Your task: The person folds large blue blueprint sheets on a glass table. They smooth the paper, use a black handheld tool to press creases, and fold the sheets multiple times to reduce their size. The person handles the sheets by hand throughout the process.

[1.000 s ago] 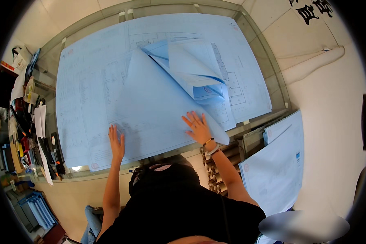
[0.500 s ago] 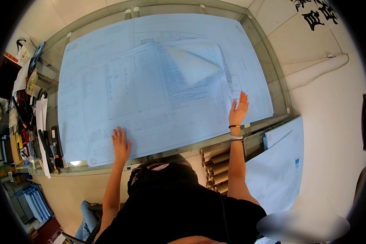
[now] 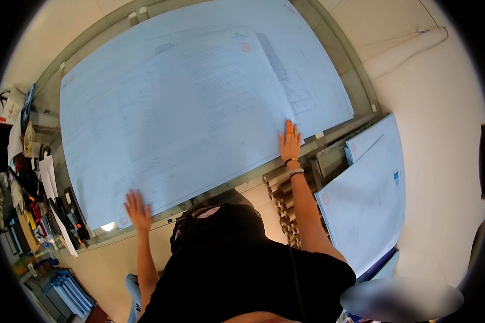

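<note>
Your left hand [image 3: 137, 209] lies flat and open, fingers spread, pressing on the lower left corner of the large blue-white drawing sheet [image 3: 183, 113], grasping nothing. Your right hand [image 3: 290, 142] is also open and flat, fingers together and pointing away from you, resting palm-down on the lower right edge of the top sheet, with a dark band and a light bracelet at its wrist. The sheet lies smoothed out across the glass-topped table [image 3: 355, 86], covering most of it, and a second, wider sheet shows beneath it along the far and right sides. Just below your right forearm, a bundle of cardboard tubes [image 3: 280, 199] is stacked with their round ends facing you. To the right of them, another stack of drawing sheets [image 3: 366, 199] leans at an angle, well apart from your hands. At the left end of the table, a clutter of pens, papers and small tools [image 3: 38, 194] crowds the edge, near your left hand but not touching it.
</note>
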Action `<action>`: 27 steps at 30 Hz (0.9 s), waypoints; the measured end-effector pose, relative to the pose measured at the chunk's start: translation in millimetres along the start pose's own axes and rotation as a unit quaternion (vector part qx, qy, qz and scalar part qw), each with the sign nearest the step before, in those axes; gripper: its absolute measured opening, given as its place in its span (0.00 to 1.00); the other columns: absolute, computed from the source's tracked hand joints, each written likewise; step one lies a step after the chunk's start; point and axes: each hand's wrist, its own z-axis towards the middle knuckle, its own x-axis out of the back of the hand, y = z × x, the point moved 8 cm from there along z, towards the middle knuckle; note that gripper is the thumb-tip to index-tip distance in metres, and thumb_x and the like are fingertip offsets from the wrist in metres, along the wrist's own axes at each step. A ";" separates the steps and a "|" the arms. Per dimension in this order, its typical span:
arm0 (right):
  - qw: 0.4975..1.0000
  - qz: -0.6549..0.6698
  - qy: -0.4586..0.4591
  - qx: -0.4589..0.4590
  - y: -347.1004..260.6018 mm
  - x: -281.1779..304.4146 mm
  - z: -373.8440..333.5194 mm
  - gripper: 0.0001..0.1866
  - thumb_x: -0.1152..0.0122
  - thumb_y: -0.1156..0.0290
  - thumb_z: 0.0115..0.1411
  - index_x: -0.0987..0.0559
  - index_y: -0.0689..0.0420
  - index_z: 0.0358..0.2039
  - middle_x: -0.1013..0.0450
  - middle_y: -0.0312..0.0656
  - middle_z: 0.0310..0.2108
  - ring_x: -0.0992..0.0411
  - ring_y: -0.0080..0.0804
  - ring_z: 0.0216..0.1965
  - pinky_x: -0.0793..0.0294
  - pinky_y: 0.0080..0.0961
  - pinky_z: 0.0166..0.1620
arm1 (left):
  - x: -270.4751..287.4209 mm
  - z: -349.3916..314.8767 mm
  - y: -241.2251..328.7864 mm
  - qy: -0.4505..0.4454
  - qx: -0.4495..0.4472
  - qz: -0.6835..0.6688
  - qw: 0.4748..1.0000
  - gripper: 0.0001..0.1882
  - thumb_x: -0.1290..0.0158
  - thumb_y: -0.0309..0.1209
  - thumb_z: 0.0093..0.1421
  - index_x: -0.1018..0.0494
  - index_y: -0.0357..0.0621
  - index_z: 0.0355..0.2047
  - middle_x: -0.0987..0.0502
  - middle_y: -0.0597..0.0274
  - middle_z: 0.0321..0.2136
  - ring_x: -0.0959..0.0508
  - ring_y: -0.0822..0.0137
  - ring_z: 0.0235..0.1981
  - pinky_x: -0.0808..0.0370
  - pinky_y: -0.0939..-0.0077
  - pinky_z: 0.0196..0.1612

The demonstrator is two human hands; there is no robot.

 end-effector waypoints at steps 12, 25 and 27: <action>0.951 0.132 0.214 -0.180 80.6 20.7 -45.2 0.22 0.43 0.71 0.62 0.28 0.51 0.58 0.24 0.47 0.48 0.24 0.39 0.37 0.24 0.33 0.38 | 7.5 -45.4 -174.8 0.114 0.218 -0.092 0.965 0.25 0.53 0.39 0.66 0.33 0.31 0.55 0.33 0.40 0.56 0.35 0.42 0.58 0.40 0.55 0.62; 0.929 0.216 0.189 -0.232 107.0 31.2 -28.9 0.17 0.37 0.76 0.56 0.21 0.56 0.47 0.22 0.47 0.43 0.22 0.37 0.39 0.21 0.35 0.41 | -13.6 -3.4 -244.0 -0.101 0.415 -0.461 0.778 0.15 0.43 0.45 0.60 0.28 0.45 0.31 0.37 0.76 0.17 0.39 0.82 0.15 0.45 0.85 0.15; 0.936 0.195 0.181 -0.230 92.6 33.6 -25.3 0.16 0.37 0.78 0.55 0.20 0.56 0.46 0.22 0.46 0.42 0.22 0.37 0.40 0.21 0.33 0.41 | -9.8 -4.5 -251.0 -0.076 0.400 -0.483 0.775 0.14 0.44 0.43 0.60 0.29 0.47 0.29 0.38 0.76 0.17 0.40 0.82 0.16 0.45 0.85 0.16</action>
